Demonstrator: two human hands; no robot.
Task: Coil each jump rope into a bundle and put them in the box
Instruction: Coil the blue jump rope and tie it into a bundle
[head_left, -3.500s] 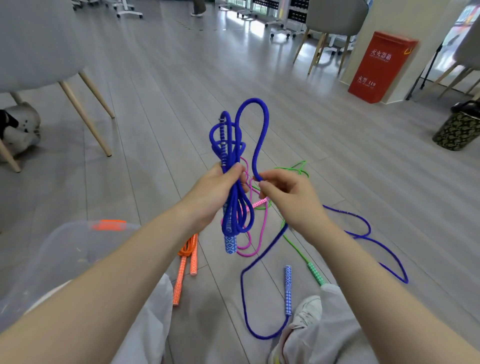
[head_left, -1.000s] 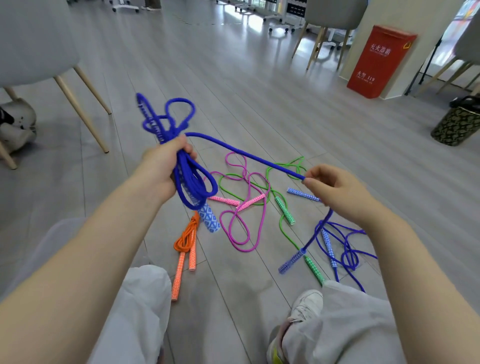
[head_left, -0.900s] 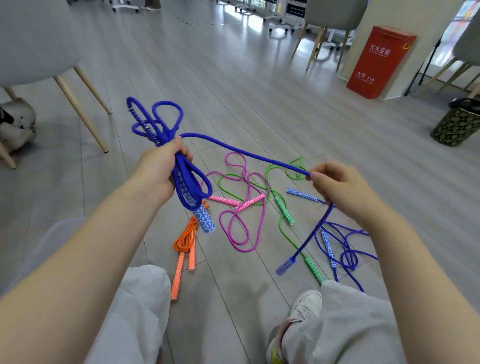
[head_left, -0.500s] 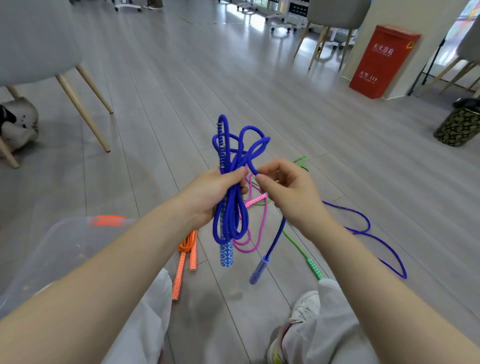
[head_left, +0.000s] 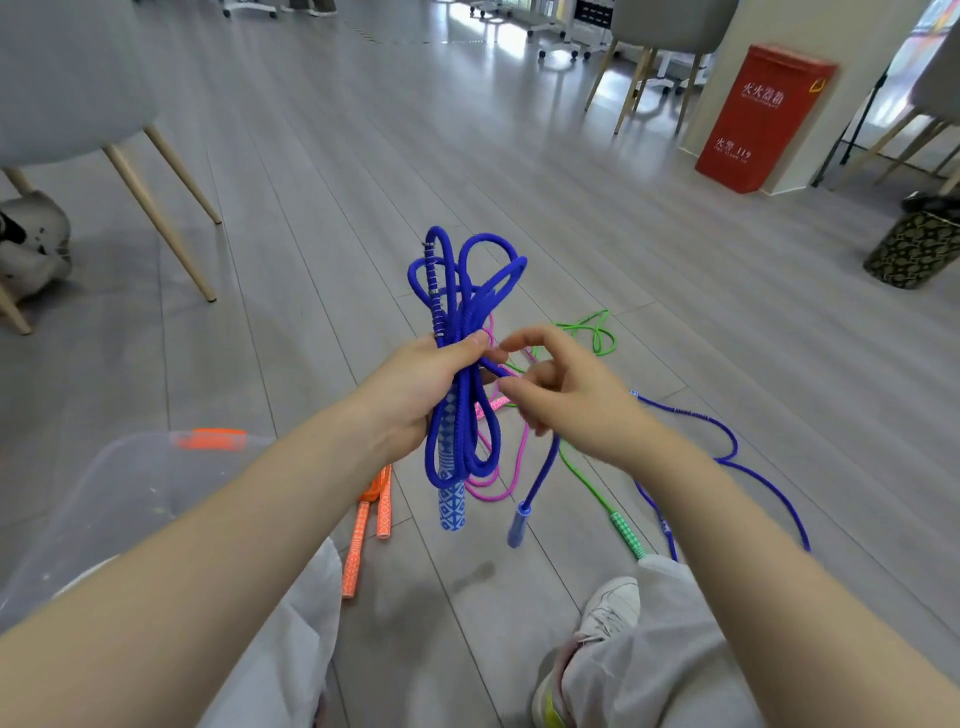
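Since half a second ago, right hand (head_left: 566, 400) fingers have loosened, curled beside blue rope bundle (head_left: 462, 364); whether they pinch its tail, unclear. Left hand (head_left: 415, 395) fingers clamp bundle.

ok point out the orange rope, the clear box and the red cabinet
orange rope (head_left: 355, 551), head view, on a patterned handle
clear box (head_left: 130, 483), head view, on its translucent wall
red cabinet (head_left: 753, 119), head view, on its front face

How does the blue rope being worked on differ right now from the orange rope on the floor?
The blue rope is held in the air, gripped by the left hand, one handle dangling; the orange rope lies untouched on the floor. Blue's loops are long and loose; orange's are tightly bunched above paired handles. Both have patterned handles.
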